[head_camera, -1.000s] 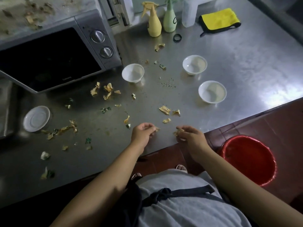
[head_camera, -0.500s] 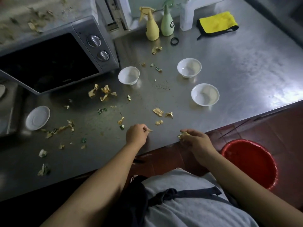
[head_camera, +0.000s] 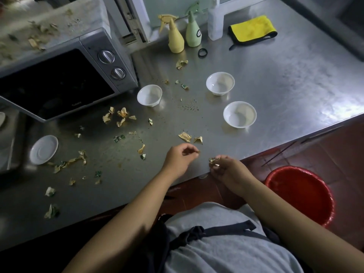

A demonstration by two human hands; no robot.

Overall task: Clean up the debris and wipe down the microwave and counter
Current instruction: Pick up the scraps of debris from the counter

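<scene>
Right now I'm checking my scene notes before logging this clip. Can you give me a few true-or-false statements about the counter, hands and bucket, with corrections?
1. Three white bowls stand upright on the counter. True.
2. The yellow cloth lies on top of the microwave. False: it lies on the counter's far side; scraps litter the microwave top.
3. The right hand holds gathered scraps. True.
4. The red bucket stands on the counter. False: it stands on the floor.
5. The left hand grips a spray bottle. False: it pinches a small scrap.
</scene>
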